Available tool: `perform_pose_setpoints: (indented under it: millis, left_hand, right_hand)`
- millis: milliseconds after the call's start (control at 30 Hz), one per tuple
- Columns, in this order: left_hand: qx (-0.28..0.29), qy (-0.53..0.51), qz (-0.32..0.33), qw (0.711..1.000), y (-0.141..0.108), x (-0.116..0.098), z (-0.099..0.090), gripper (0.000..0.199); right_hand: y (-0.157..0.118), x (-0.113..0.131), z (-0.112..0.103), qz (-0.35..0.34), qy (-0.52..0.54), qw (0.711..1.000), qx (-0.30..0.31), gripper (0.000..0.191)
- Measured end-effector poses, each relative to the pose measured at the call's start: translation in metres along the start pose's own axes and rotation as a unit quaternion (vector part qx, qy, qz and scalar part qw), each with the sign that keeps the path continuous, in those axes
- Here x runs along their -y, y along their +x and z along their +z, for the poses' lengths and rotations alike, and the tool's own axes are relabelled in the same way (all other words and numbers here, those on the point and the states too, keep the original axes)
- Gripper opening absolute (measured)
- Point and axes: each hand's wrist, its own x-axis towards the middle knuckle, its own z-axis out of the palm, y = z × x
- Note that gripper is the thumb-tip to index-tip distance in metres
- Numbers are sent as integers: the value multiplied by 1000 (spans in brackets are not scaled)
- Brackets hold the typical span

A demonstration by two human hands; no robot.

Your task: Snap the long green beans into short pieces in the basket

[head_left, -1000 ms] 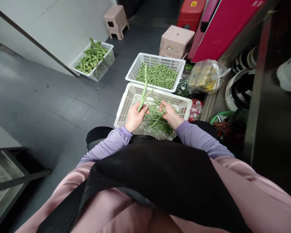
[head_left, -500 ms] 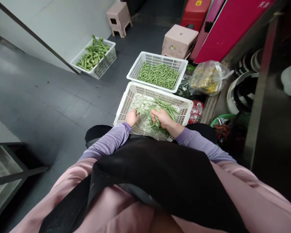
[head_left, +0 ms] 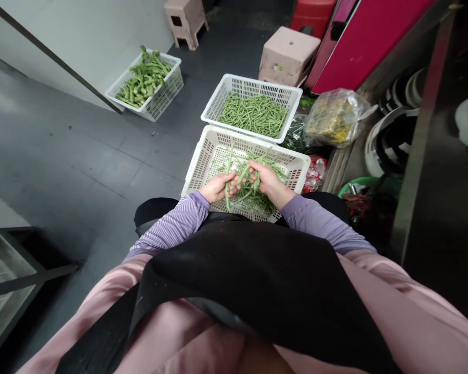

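A white perforated basket [head_left: 199,156] stands between my knees, with long green beans [head_left: 273,163] and small green scraps inside. Over it my left hand [head_left: 219,187] is closed round one or more long green beans that stick out above and below the fingers. My right hand [head_left: 265,179] is closed on several green beans, its fingertips close beside those of the left. Just beyond stands a second white basket [head_left: 257,81], holding a pile of short green bean pieces [head_left: 253,113].
At the back left is a white basket [head_left: 166,98] of thicker green vegetables. Two pale stools [head_left: 290,49] [head_left: 186,21] stand behind. Plastic bags [head_left: 333,117], a green tub [head_left: 359,183] and a metal counter edge [head_left: 425,130] are on the right.
My left hand has moved right and upright beans now show in it. My right hand has stayed near the same spot, so the hands are closer together. The view has shifted slightly.
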Motion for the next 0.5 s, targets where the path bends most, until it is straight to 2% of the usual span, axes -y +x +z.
perform_pose_setpoints:
  millis: [67,133,267,367,433,500]
  left_hand:
    - [-4,12,-2,1000,-6,0,-3,30]
    - [-7,25,5,1000,-12,1,-4,23]
    - [-24,57,31,998,-19,3,5,15]
    - [-42,72,44,996,-18,5,14,21]
    - [-73,106,50,990,-12,9,17,28]
    - [-147,178,62,971,-3,15,14,33]
  right_hand:
    - [4,7,-4,-37,19,998,-47,33]
    - [7,11,-7,-70,21,995,-69,33]
    - [7,10,-8,-101,7,992,-75,35]
    - [4,7,-6,-101,-1,992,-77,35]
    - [0,6,-2,-101,-23,991,-85,33]
    - [-8,6,2,-113,-68,987,-88,32]
